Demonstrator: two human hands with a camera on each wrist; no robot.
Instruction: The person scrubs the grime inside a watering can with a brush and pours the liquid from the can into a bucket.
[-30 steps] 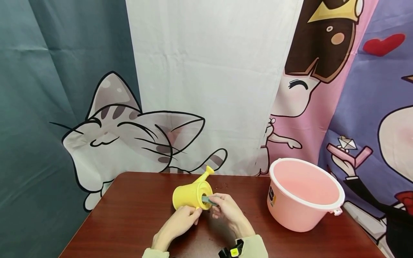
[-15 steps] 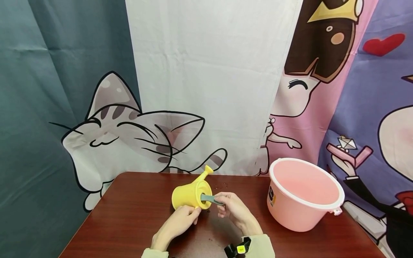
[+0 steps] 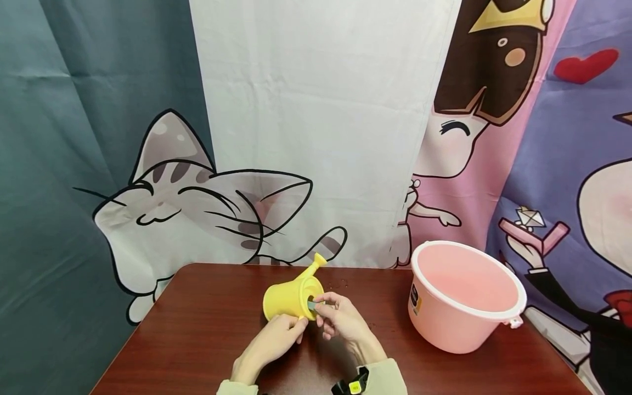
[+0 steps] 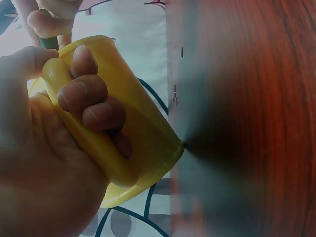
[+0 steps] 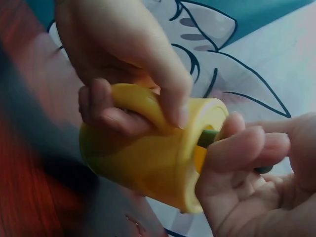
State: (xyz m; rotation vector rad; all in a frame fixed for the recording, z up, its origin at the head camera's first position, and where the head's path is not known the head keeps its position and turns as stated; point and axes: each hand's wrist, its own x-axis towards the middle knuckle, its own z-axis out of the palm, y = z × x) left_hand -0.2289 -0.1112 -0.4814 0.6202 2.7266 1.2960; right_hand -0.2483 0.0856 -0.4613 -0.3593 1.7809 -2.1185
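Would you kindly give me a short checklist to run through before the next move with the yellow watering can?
1. Left hand gripping the handle: ok.
2. Right hand pinching the grey-green implement, its far end inside the can: ok.
3. Watering can upright: not ok, tipped toward the right hand.
4. Can's contents: cannot tell, the inside is mostly hidden.
5. Table dry: not ok, droplets show beyond the right hand.
6. Pink bucket upright: ok.

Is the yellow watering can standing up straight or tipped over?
Tipped. In the head view, the yellow watering can leans over, its round opening facing sideways instead of straight up.
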